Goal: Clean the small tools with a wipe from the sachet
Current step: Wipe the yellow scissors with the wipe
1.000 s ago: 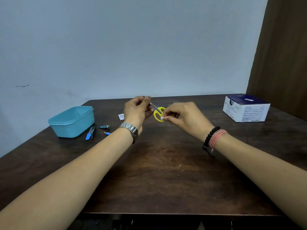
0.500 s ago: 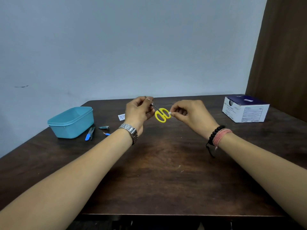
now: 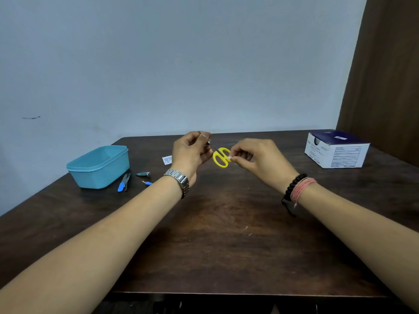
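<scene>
Two hands meet above the middle of the dark bench (image 3: 226, 245). The left hand (image 3: 190, 155) pinches the blade end of one pair of yellow-handled scissors (image 3: 220, 156); at 3 o'clock from it, the right hand (image 3: 260, 162) pinches a small white wipe (image 3: 229, 158) against a handle loop. Toward 9 o'clock lie three small tools (image 3: 124, 182) beside one teal tub (image 3: 99, 165), and one sachet (image 3: 167, 160). At 2 o'clock stands one box (image 3: 335, 152).
</scene>
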A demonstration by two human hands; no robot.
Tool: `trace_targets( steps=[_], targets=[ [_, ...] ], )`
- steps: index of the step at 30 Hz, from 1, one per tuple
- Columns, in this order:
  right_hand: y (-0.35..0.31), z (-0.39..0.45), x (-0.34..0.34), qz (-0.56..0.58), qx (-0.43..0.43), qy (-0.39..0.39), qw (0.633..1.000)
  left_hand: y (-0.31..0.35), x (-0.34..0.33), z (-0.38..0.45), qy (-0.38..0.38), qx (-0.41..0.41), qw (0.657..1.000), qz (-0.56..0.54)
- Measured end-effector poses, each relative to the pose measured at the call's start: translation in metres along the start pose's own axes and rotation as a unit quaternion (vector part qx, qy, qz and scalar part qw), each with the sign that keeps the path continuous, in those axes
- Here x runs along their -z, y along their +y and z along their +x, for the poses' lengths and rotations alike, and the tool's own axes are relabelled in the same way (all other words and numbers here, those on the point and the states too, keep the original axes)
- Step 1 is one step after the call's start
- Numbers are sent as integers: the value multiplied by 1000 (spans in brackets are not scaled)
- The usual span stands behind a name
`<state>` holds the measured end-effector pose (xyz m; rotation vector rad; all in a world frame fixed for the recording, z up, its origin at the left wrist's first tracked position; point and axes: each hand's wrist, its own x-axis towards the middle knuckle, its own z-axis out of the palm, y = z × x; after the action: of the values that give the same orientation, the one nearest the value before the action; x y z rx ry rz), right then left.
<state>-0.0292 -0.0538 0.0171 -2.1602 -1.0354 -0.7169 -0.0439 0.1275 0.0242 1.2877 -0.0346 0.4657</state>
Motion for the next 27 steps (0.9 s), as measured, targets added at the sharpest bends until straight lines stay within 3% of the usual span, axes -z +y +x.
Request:
trace_targets(
  steps=[7, 13, 19, 24, 27],
  targets=[
    [1, 5, -1, 0, -22, 59, 998, -9, -13, -8, -40, -3, 999, 28],
    [-2, 0, -1, 1, 7, 3, 1000, -2, -1, -1, 2, -3, 1000, 2],
    [-10, 5, -5, 19, 15, 55, 998, -10, -13, -8, -42, -8, 999, 25],
    [-16, -1, -4, -9, 106, -37, 994, -3, -2, 0, -8, -16, 1000, 13],
    [-15, 2, -4, 1, 81, -7, 997, -1, 0, 1, -1, -15, 1000, 9]
  ],
)
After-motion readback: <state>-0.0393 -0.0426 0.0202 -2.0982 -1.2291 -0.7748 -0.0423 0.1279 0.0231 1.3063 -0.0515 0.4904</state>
